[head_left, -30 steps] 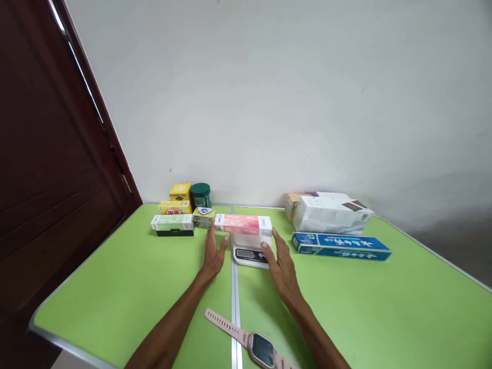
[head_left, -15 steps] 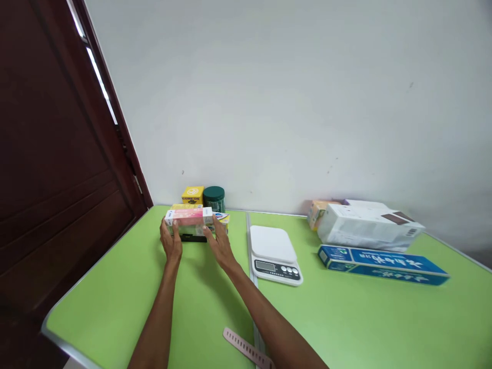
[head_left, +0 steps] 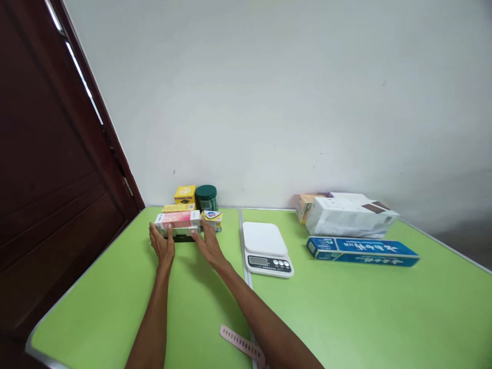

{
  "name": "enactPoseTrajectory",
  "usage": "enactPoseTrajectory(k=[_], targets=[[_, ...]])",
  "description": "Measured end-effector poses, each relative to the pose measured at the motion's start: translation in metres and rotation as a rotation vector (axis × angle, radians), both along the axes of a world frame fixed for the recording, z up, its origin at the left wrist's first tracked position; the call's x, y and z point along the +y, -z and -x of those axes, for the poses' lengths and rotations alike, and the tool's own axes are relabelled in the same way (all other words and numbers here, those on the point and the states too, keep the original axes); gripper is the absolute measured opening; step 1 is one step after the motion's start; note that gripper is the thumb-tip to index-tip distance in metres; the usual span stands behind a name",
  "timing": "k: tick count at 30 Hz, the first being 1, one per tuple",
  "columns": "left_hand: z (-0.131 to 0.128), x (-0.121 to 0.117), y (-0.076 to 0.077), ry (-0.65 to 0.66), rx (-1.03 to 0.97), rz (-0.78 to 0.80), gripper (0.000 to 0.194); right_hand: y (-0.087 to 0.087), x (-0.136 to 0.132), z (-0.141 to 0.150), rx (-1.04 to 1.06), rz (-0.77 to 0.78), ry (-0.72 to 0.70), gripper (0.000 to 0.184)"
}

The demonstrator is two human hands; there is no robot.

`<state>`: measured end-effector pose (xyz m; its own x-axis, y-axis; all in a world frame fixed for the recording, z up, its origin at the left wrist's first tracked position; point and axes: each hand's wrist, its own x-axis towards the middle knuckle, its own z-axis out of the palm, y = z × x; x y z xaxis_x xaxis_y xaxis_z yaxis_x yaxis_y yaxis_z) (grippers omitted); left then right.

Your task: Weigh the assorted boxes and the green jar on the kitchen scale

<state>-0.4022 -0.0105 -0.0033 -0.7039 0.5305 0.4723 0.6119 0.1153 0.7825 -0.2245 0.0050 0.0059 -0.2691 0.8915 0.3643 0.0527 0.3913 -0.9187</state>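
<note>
A long pink and white box (head_left: 177,219) lies on top of a stack of boxes at the far left of the green table (head_left: 115,302). My left hand (head_left: 162,245) grips its left end and my right hand (head_left: 207,243) grips its right end. A black box shows under the stack. Behind it stand a yellow box (head_left: 185,195), a flat yellow box (head_left: 178,207), a dark green jar (head_left: 206,197) and a small yellow and white box (head_left: 212,217).
A white kitchen scale (head_left: 266,247) sits bare near the table's middle seam. To the right lie a long blue box (head_left: 361,251), a white bag-like pack (head_left: 349,215) and an orange pack (head_left: 305,203). A pink watch strap (head_left: 242,344) lies near me. A brown door stands left.
Both hands carried the pink box from the scale leftward and set it on the stack of boxes. The scale's platform now holds nothing.
</note>
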Motion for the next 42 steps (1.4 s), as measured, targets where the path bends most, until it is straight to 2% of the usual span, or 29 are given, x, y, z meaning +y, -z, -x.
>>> enactPoseTrajectory(k=[4, 7, 10, 16, 20, 23, 30, 36, 42], targets=[[-0.032, 0.001, -0.003, -0.043, 0.137, -0.103, 0.094, 0.002, 0.009, -0.017, 0.033, -0.011, 0.169, 0.095], [-0.060, 0.003, 0.000, -0.020, 0.195, -0.144, 0.091, 0.001, 0.028, -0.021, 0.088, 0.158, 0.256, 0.102], [-0.076, 0.006, 0.007, -0.037, 0.210, -0.139, 0.089, -0.002, 0.047, -0.018, 0.122, 0.289, 0.242, 0.101], [-0.072, 0.008, 0.020, -0.120, 0.196, -0.071, 0.087, 0.002, 0.060, -0.019, 0.133, 0.337, 0.181, 0.104], [-0.071, 0.007, 0.022, -0.107, 0.198, -0.030, 0.087, 0.007, 0.057, -0.032, 0.126, 0.357, 0.163, 0.111], [-0.075, 0.005, 0.023, -0.080, 0.202, -0.026, 0.086, 0.003, 0.055, -0.035, 0.126, 0.359, 0.153, 0.113], [-0.076, 0.005, 0.028, -0.087, 0.178, -0.039, 0.085, -0.009, 0.056, -0.025, 0.156, 0.313, 0.148, 0.100], [-0.075, 0.005, 0.028, -0.071, 0.170, -0.018, 0.084, 0.005, 0.057, -0.029, 0.139, 0.348, 0.235, 0.112], [-0.076, 0.003, 0.026, -0.062, 0.130, -0.021, 0.082, 0.017, 0.061, -0.024, 0.135, 0.398, 0.249, 0.108]])
